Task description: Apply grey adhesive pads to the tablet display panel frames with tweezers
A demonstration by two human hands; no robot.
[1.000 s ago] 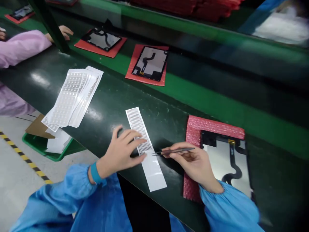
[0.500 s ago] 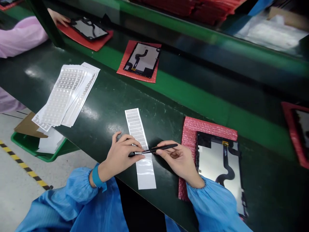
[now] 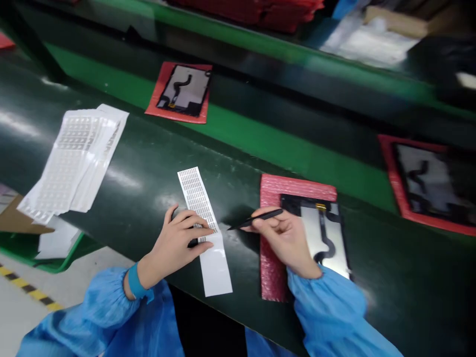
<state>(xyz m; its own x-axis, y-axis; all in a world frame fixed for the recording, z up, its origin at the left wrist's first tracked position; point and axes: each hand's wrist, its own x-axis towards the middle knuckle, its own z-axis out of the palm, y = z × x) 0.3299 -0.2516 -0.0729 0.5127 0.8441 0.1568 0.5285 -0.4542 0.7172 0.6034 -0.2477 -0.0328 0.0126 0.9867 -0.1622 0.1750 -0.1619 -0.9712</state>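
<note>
My left hand (image 3: pixel 177 243) lies with its fingers spread flat on a long white sticker strip (image 3: pixel 204 228), pinning it to the dark green bench. My right hand (image 3: pixel 284 237) pinches black tweezers (image 3: pixel 256 218), whose tip hovers just right of the strip. Under and beside that hand is a display panel (image 3: pixel 323 233) with a black flex cable, lying on a red bubble-wrap sheet (image 3: pixel 277 238). Both arms wear blue sleeves.
A stack of white sticker sheets (image 3: pixel 72 158) lies at the left. Two more panels on red sheets (image 3: pixel 180 91) (image 3: pixel 431 181) ride the green conveyor (image 3: pixel 260 139). A green bin (image 3: pixel 44 248) with scraps sits below the bench edge at left. Red stacks (image 3: pixel 256 10) line the far side.
The tweezers' tip has pulled away rightward from the strip. The view has swung right, so the person in pink at the left is out of frame and another panel shows at the right.
</note>
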